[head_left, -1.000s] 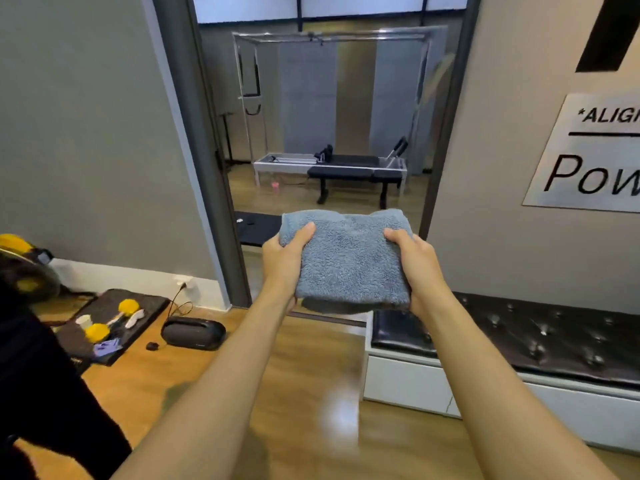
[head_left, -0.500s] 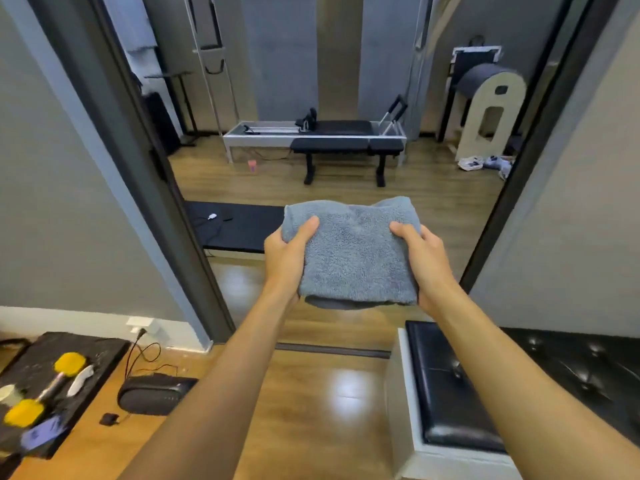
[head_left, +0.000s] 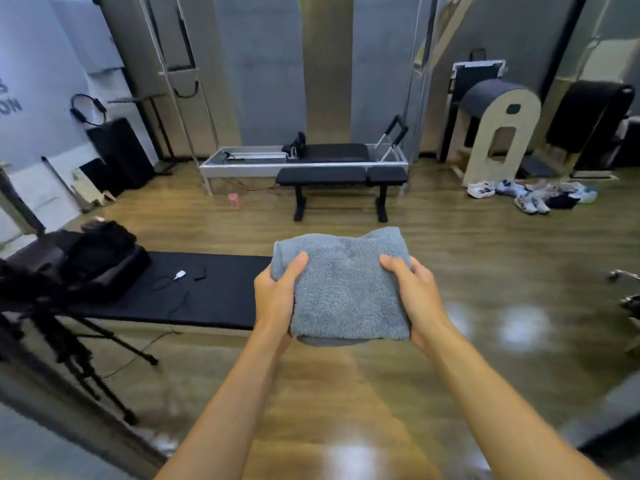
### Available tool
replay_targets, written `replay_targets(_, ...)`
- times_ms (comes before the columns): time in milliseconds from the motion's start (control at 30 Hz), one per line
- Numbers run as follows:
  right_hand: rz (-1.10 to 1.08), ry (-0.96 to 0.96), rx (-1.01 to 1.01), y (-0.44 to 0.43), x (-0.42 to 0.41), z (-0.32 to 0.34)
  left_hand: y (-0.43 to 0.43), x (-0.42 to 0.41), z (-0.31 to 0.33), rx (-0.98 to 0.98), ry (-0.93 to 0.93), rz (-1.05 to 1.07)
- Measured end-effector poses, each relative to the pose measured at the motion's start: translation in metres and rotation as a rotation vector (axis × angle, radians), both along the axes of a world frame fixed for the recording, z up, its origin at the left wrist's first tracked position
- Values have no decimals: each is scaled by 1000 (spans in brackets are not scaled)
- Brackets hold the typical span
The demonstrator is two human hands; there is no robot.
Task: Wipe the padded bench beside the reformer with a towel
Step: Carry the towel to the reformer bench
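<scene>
— Nearest the camera?
— Two bare forearms reaching forward over wood floor (head_left: 346, 403), ending in the left hand (head_left: 277, 299) and the right hand (head_left: 419, 299).
— Grip?
— Both closed on the towel (head_left: 346, 289): left clamps the left edge, right the right edge, thumbs lying on top, fingers tucked underneath out of sight.
— Towel itself?
— Grey-blue terry, folded into a thick pad, held level in the air between the hands. Slightly deeper than wide as seen; near edge toward the wearer with a folded layer sagging below it, far edge toward the room.
— Left of that?
— Low black mat platform (head_left: 207, 292) on the floor, partly behind the left hand, carrying a small white plug and cable (head_left: 176, 277). Further left, a dark bag (head_left: 93, 258) and black tripod legs (head_left: 79, 355).
— Beyond the towel?
— Well apart from both hands, straight ahead: the padded bench (head_left: 341, 176), black, two cushions end to end, long axis running left to right, on two black legs.
— And behind?
— Just behind the bench and parallel to it, the reformer (head_left: 304, 157), metal-framed with a black carriage.
— Far right?
— Arched barrel (head_left: 498, 133) against the wall, shoes (head_left: 530, 197) scattered on the floor near it.
</scene>
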State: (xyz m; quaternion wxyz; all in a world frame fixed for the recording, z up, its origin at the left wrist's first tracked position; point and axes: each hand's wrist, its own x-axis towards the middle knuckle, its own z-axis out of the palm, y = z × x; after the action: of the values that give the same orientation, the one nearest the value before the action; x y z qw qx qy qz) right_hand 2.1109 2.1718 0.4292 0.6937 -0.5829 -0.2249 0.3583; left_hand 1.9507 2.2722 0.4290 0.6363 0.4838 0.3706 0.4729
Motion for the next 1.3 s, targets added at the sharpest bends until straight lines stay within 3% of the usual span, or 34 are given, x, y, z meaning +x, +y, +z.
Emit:
replay_targets(700, 5, 74, -23, 602, 393, -6, 610, 395, -11, -18, -37, -10)
replay_targets(1033, 321, 280, -73, 877, 569, -20, 859, 554, -34, -103, -52, 157)
replay_targets(1300, 354, 343, -104, 1085, 657, -46, 1061, 637, -65, -152, -12, 205)
